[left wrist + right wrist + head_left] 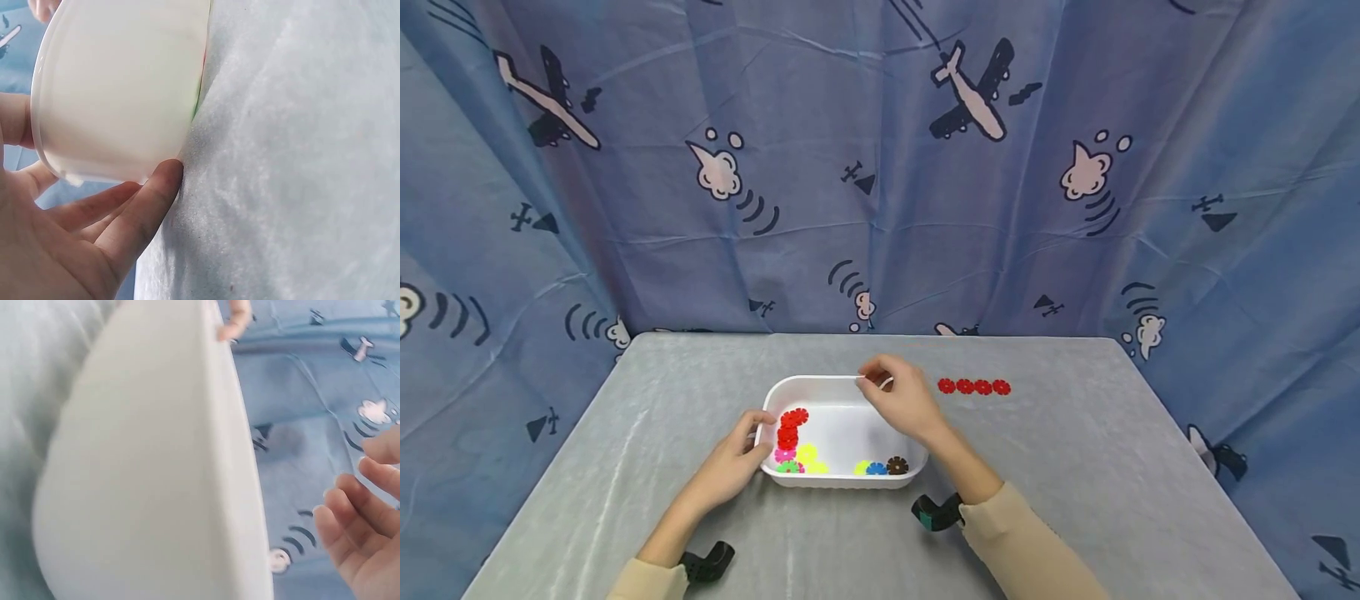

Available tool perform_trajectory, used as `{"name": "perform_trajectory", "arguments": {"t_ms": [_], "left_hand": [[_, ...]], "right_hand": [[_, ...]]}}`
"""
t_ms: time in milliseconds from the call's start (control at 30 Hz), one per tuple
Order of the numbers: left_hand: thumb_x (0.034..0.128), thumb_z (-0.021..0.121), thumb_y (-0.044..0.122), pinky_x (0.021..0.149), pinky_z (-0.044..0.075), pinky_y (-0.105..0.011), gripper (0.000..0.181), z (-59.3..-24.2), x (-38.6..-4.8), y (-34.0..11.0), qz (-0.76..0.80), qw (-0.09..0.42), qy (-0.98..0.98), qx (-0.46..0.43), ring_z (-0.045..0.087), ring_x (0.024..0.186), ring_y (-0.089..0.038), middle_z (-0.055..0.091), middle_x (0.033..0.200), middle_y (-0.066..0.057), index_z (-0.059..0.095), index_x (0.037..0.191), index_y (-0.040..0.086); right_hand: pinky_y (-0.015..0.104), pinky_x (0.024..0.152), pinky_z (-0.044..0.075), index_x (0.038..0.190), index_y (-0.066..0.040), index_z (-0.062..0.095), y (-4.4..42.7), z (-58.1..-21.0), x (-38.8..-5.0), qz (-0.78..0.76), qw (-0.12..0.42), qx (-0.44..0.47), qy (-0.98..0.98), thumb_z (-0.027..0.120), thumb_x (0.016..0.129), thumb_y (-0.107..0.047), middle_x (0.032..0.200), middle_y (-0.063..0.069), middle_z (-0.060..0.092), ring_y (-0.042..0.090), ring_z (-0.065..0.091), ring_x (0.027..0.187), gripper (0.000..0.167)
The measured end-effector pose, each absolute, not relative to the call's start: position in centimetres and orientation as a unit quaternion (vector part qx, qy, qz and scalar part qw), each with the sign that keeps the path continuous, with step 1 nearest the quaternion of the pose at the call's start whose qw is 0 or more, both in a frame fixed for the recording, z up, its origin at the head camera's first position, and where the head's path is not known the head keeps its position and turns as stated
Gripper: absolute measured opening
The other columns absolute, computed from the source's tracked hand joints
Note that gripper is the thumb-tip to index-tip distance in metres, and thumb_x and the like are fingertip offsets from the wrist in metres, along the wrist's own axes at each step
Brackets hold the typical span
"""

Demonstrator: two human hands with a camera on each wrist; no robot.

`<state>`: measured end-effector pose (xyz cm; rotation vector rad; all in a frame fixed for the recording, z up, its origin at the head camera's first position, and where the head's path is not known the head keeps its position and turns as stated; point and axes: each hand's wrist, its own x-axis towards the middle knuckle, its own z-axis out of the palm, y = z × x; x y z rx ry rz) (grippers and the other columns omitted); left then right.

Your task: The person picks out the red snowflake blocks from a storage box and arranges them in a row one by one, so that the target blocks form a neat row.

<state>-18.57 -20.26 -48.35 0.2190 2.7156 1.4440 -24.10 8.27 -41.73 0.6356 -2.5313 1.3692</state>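
A white tray (850,482) stands on the table with red, pink, yellow, green, blue and dark brown flower-shaped pieces inside. My left hand (735,461) grips its left end; in the left wrist view the fingers (165,175) of that hand (81,231) lie against the outer wall of the tray (119,94). My right hand (904,402) hovers over the tray's back right part, fingers bent. In the right wrist view this hand (365,519) is beside the tray wall (144,456), its fingers loosely bent and apart, with no piece visible between them.
Several red flower-shaped pieces (974,387) lie in a row on the grey-covered table (1075,467), right of the tray. A blue curtain (880,167) with aeroplane prints hangs behind the table and at both sides.
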Motion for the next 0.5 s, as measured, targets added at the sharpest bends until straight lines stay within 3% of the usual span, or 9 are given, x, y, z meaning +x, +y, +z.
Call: {"name": "perform_trajectory", "arguments": {"t_ms": [500], "left_hand": [[0.1005, 0.056, 0.012, 0.106, 0.040, -0.060, 0.030, -48.3, -18.5, -20.3, 0.467, 0.032, 0.881, 0.064, 0.056, 0.126, -0.045, 0.054, 0.140, -0.025, 0.051, 0.130, 0.016]], "right_hand": [[0.027, 0.077, 0.050, 0.100, -0.006, 0.071, 2.3, -44.2, -24.5, 0.439, 0.020, 0.259, -0.860, 0.070, 0.093, -0.015, 0.088, -0.002, 0.066, 0.014, 0.060, 0.082, 0.012]]}}
